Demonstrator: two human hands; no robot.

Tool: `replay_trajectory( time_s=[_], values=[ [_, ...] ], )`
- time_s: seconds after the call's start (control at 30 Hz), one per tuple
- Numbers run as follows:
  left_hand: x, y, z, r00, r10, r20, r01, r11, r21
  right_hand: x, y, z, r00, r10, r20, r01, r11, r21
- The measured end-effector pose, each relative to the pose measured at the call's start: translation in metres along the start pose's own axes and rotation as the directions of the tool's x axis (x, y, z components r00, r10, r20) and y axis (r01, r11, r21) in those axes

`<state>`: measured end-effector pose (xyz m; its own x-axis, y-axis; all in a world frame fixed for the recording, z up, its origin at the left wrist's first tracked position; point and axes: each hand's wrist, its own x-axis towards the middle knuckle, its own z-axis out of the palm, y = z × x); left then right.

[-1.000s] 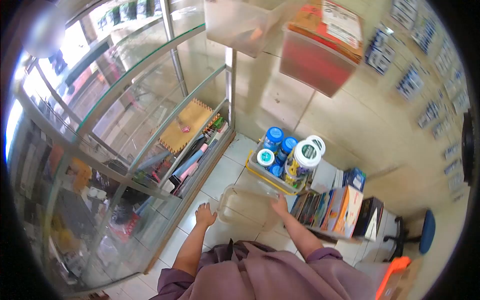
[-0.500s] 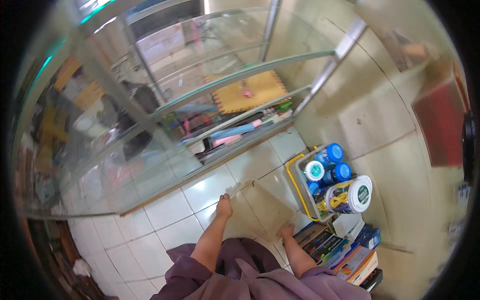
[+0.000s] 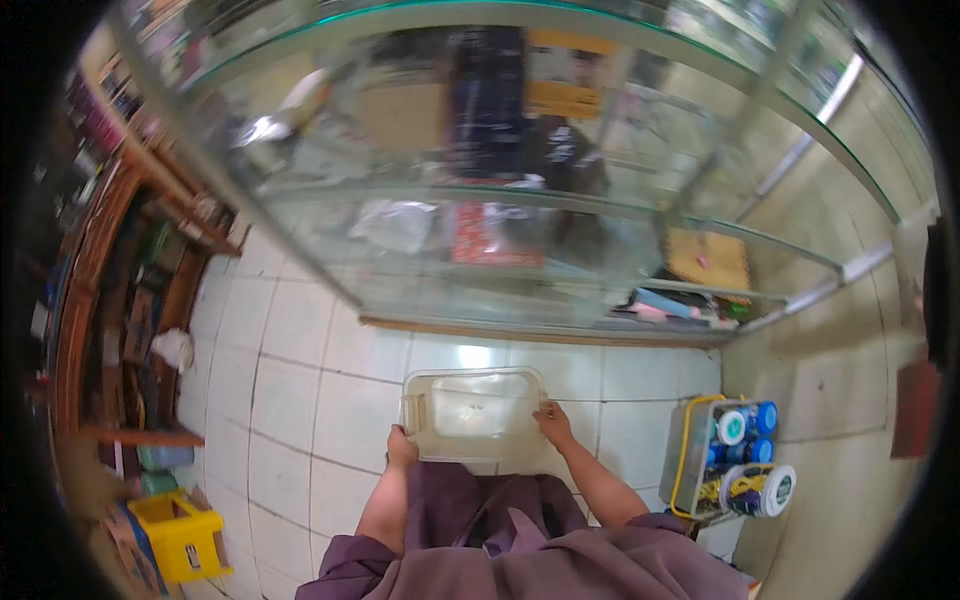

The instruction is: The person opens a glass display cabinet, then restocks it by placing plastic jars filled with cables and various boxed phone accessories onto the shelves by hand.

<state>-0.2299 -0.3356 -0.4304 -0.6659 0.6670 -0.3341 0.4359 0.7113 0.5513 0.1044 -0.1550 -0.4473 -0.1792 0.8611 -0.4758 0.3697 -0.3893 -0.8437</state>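
Observation:
A clear plastic container (image 3: 472,373) with a pale rim is held between my two hands, low in front of my purple garment. My left hand (image 3: 402,446) grips its left side near the lower corner, fingers closed round the edge. On the opposite side, my right hand (image 3: 551,424) has its fingers closed on the rim. The white tiled floor shows through the container, and I see nothing lying inside it.
A glass display case (image 3: 560,330) with goods on its shelves spans the front. To the right stands a grey basket (image 3: 689,455) of jars. A wooden cabinet (image 3: 80,330) and a yellow plastic stool (image 3: 190,545) are at the left.
My view has swung left, bringing the wooden cabinet and yellow stool into sight. The container has turned from slanted to nearly square in front of me, both hands still on it.

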Motion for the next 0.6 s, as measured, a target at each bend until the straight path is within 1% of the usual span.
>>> replay_trajectory(
  time_s=[0.03,0.07,0.1,0.17,0.2,0.27,0.3,0.37,0.4,0.47,0.5,0.57,0.6],
  values=[
    [0.0,-0.031,-0.009,0.995,-0.091,-0.042,0.09,0.996,-0.021,0.01,-0.01,0.029,0.995,-0.081,0.057,0.085,0.993,-0.077],
    [-0.002,-0.062,-0.017,0.987,-0.134,-0.086,0.13,0.99,-0.045,0.019,-0.019,0.057,0.98,-0.159,0.119,0.175,0.974,-0.146],
    [-0.01,-0.084,-0.029,0.98,-0.167,-0.108,0.161,0.985,-0.064,0.022,-0.033,0.085,0.973,-0.167,0.158,0.193,0.968,-0.16],
    [-0.024,-0.119,-0.051,0.943,-0.296,-0.154,0.285,0.954,-0.088,0.028,-0.058,0.137,0.906,-0.2,0.372,0.287,0.937,-0.197],
    [-0.028,-0.136,-0.059,0.93,-0.327,-0.171,0.312,0.944,-0.11,0.031,-0.065,0.163,0.891,-0.202,0.406,0.305,0.93,-0.207],
    [-0.037,-0.167,-0.068,0.89,-0.408,-0.203,0.377,0.909,-0.176,0.04,-0.073,0.21,0.822,-0.246,0.513,0.397,0.895,-0.206],
    [-0.042,-0.181,-0.072,0.875,-0.434,-0.213,0.398,0.897,-0.192,0.038,-0.08,0.231,0.806,-0.242,0.541,0.407,0.889,-0.209],
    [-0.043,-0.2,-0.08,0.841,-0.49,-0.231,0.44,0.866,-0.236,0.031,-0.098,0.266,0.828,-0.17,0.535,0.317,0.928,-0.196],
    [-0.044,-0.209,-0.085,0.831,-0.504,-0.235,0.451,0.858,-0.244,0.026,-0.107,0.281,0.819,-0.166,0.549,0.322,0.925,-0.2],
    [-0.045,-0.219,-0.092,0.796,-0.538,-0.277,0.464,0.836,-0.293,0.018,-0.122,0.304,0.794,-0.075,0.603,0.219,0.961,-0.169],
    [-0.045,-0.223,-0.097,0.79,-0.547,-0.276,0.473,0.831,-0.292,0.016,-0.122,0.317,0.79,-0.068,0.609,0.215,0.961,-0.172],
    [-0.042,-0.226,-0.104,0.739,-0.621,-0.26,0.536,0.777,-0.33,0.017,-0.119,0.337,0.796,-0.071,0.601,0.211,0.963,-0.166],
    [-0.041,-0.233,-0.105,0.736,-0.627,-0.258,0.542,0.773,-0.33,0.017,-0.117,0.347,0.795,-0.064,0.604,0.207,0.963,-0.17]
  ],
)
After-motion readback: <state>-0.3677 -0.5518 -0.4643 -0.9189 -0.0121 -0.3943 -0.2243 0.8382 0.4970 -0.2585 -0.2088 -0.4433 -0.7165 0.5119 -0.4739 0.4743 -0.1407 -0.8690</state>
